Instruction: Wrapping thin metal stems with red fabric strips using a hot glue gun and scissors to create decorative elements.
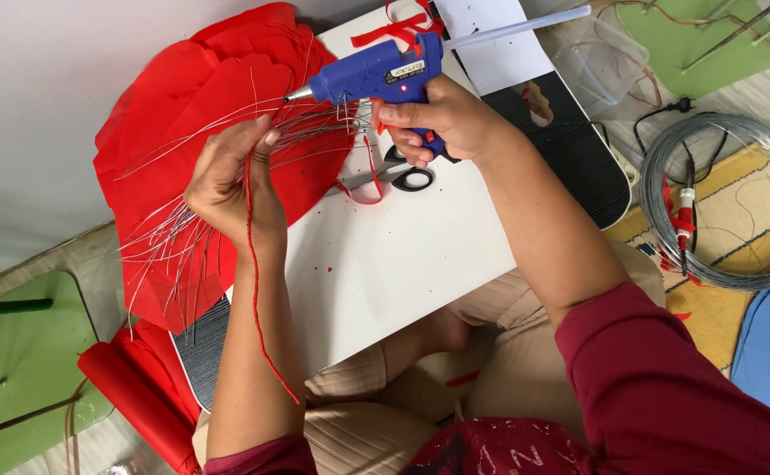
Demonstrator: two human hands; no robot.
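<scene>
Nearest, a red cord (257, 290) hangs down along the left forearm from the left hand (227, 180) — its grip closed round a bundle of thin wires (169, 237) and the cord's top. Beyond, the right hand (442, 123) wraps tight round a blue glue gun (376, 75), nozzle aimed at the wires. Black-handled scissors (398, 174) lie on the white bench (403, 255), with red paper petals (191, 97) farther left.

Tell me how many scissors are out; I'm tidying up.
1: black-handled scissors lie on the white board, just below the right hand holding the blue glue gun. Others may be hidden.
</scene>
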